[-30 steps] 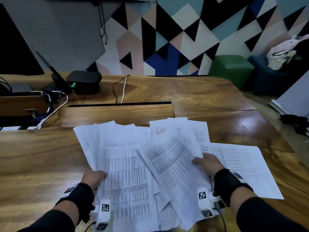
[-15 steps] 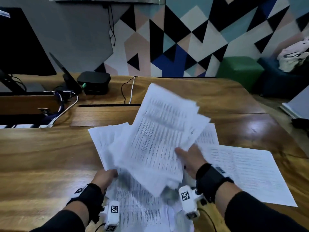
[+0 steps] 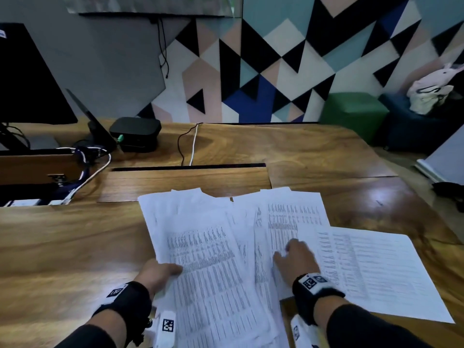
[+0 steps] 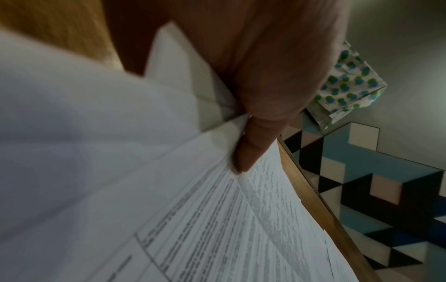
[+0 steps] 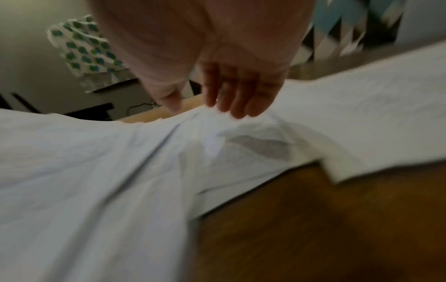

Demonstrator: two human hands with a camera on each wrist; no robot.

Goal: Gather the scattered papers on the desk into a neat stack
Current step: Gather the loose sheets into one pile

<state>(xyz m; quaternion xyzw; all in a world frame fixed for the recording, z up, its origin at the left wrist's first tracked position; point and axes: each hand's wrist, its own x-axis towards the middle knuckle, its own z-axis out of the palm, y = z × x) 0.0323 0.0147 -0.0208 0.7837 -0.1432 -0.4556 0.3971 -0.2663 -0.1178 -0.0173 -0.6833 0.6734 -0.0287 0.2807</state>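
Observation:
A loose pile of printed white papers fans across the near middle of the wooden desk. My left hand grips the pile's left edge, thumb on top; the left wrist view shows the thumb pressed on the sheets. My right hand lies palm down with straight fingers on the sheets at the pile's right side. In the blurred right wrist view its fingers touch the papers. One more sheet lies flat on the desk just right of that hand.
A black box, cables and a dark monitor sit at the desk's back left. A raised wooden panel lies just behind the papers. Green and blue stools stand past the desk's right end.
The sheaf my right hand held lifted half a second ago is back down on the pile. My right hand has let go and now lies flat on the sheets. Left hand stays.

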